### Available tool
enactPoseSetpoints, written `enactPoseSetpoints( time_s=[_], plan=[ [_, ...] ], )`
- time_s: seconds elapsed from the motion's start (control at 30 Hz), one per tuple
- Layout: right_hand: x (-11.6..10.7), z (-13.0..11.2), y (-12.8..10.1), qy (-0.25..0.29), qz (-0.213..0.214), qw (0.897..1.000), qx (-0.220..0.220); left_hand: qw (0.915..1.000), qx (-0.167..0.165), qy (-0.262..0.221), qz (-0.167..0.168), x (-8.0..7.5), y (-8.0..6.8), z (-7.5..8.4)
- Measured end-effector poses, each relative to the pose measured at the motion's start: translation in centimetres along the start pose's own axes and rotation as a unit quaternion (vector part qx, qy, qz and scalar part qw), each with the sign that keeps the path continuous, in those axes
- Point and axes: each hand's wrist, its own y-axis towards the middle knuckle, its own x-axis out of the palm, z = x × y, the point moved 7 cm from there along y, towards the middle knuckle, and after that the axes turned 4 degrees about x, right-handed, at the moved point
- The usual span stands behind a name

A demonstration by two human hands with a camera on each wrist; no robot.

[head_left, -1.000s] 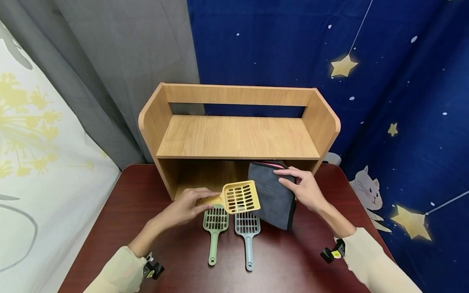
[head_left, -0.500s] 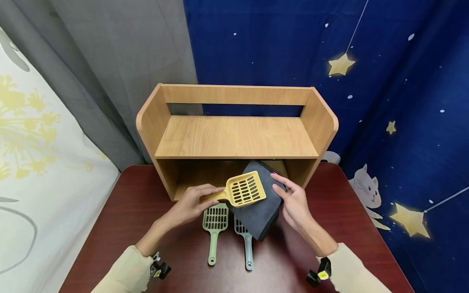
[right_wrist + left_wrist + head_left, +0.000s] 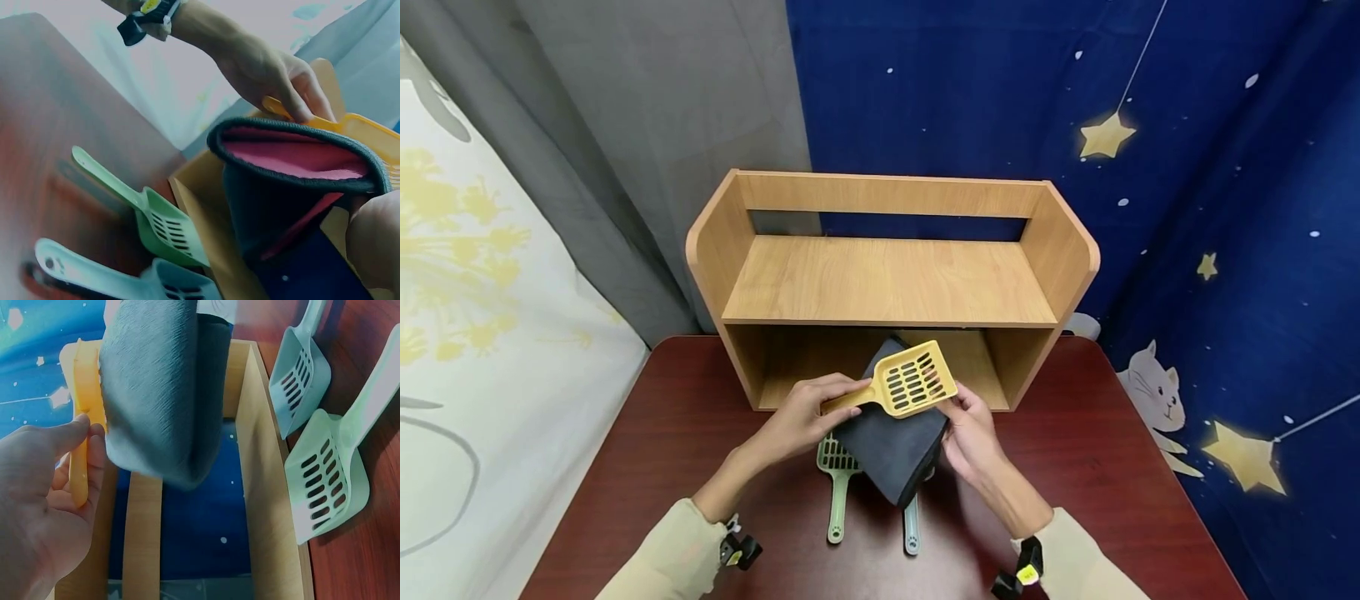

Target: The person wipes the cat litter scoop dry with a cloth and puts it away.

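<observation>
My left hand (image 3: 808, 412) pinches the handle of a yellow litter scoop (image 3: 915, 379), its slotted head pointing right. My right hand (image 3: 977, 442) grips the right edge of a folded dark grey cloth (image 3: 891, 454) with black edging. In the right wrist view, a pink inner side (image 3: 287, 153) shows in the cloth's fold. From the head, the scoop overlaps the cloth and partly hides the right fingertips. Below, a green litter scoop (image 3: 838, 492) and a blue litter scoop (image 3: 911, 529) lie on the table, their heads partly covered by the cloth.
A light wooden two-level shelf (image 3: 891, 279) stands at the back of the dark red table (image 3: 700, 450). Its lower compartment (image 3: 805, 358) opens right behind the hands. Grey and starry blue curtains (image 3: 962, 100) hang behind, with a white patterned cloth (image 3: 490, 350) at left.
My right hand has carried the cloth left and toward me, turning it, so it now lies behind the yellow scoop and over the other scoops in view. The yellow scoop has shifted slightly right and up.
</observation>
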Motion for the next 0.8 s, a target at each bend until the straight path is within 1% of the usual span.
enactPoseSetpoints(
  time_s=[0.1,0.27,0.33,0.4,0.47,0.57,0.67,0.8],
  plan=[
    [-0.8,-1.5,0.0,-0.015,-0.003,1.000,-0.007,1.0000,0.004,0.003,-0.005,-0.2,-0.1,0.1],
    [-2.3,-4.3,0.2,-0.014,-0.001,1.000,-0.020,0.9998,0.000,0.017,-0.010,-0.8,-0.7,-0.1],
    [-2.6,-5.1,0.2,-0.010,0.001,1.000,-0.026,0.9997,0.001,0.020,-0.013,-0.7,-0.9,-0.2],
    [-2.8,-5.3,0.2,-0.009,0.001,1.000,-0.027,0.9997,0.006,0.021,-0.014,-0.6,-1.1,-0.4],
    [-2.8,-5.1,0.2,-0.010,0.001,1.000,-0.026,0.9997,0.012,0.019,-0.011,-0.4,-1.1,-0.4],
    [-2.4,-4.0,0.2,-0.010,-0.002,1.000,-0.022,0.9997,0.019,0.015,-0.003,-0.2,-1.0,-0.3],
    [-1.7,-2.4,0.2,-0.008,-0.002,1.000,-0.022,0.9998,0.015,0.011,0.005,-0.1,-0.7,-0.2],
    [-0.6,0.0,0.1,0.003,-0.001,1.000,-0.012,0.9999,0.005,0.008,0.005,0.1,-0.3,-0.2]
  ],
)
